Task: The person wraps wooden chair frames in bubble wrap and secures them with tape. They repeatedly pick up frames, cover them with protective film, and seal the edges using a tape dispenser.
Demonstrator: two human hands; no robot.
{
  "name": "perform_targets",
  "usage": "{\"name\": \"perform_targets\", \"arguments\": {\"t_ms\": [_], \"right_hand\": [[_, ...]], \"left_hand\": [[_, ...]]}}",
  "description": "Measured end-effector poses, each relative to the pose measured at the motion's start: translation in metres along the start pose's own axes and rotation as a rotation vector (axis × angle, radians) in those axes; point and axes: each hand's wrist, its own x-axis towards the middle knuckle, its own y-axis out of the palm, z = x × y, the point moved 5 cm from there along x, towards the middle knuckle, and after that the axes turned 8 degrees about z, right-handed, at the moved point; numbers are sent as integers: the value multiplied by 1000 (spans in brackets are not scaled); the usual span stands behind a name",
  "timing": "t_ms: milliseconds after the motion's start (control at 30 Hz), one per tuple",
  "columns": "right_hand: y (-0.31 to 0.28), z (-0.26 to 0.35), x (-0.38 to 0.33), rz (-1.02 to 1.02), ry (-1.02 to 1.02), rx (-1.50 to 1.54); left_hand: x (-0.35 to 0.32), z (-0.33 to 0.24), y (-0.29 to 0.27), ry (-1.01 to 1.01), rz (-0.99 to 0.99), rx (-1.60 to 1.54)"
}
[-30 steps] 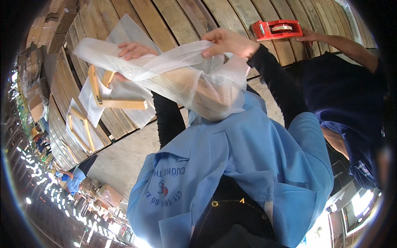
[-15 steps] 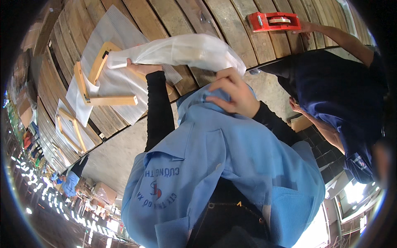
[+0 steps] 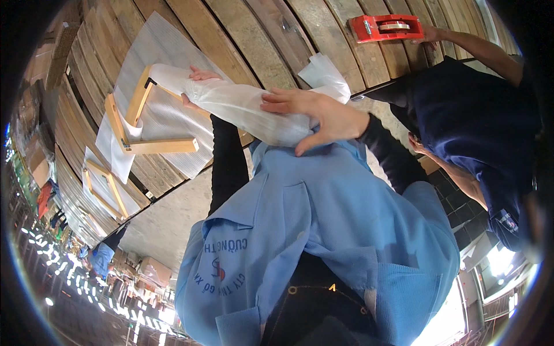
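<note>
A long bundle of white foam sheet [image 3: 248,109] lies across the front of my body, wrapped around part of a wooden frame. What is inside the wrap is hidden. My left hand [image 3: 204,75] grips its left part, with fingers over the far side and thumb at the near side. Spread fingers of my right hand [image 3: 323,115] rest on the right part of the foam. Left of the bundle, a light wooden frame piece [image 3: 161,145] with dark corner fittings sits on another foam sheet [image 3: 173,52].
The slatted wooden table [image 3: 236,29] runs along the far side. A smaller wooden frame [image 3: 109,184] lies at its left end on foam. At the right, a co-worker in dark clothing [image 3: 461,132] holds a red tape dispenser [image 3: 385,27] on the slats.
The foam bundle has swung nearer to my body, and its loose right end has folded up. My right hand has come down onto it with fingers spread.
</note>
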Motion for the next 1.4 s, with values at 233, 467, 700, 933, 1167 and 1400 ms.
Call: {"name": "perform_targets", "arguments": {"t_ms": [233,467,700,933,1167,1400], "right_hand": [[30,-11,-26,-373,44,-583],[28,-36,-33,-630,-43,-727],[-11,-75,-115,-1149,455,-746],[-126,-221,-180,-1801,700,307],[-140,-303,-167,-2039,584,622],[-133,-224,-128,-2315,652,556]], "left_hand": [[-2,-8,29,171,-358,1249],[-42,142,134,-179,1175,2636],[-62,152,127,100,1373,2755],[-64,156,131,-54,1393,2734],[-68,170,140,-173,1286,2598],[-68,169,132,-102,1265,2532]]}}
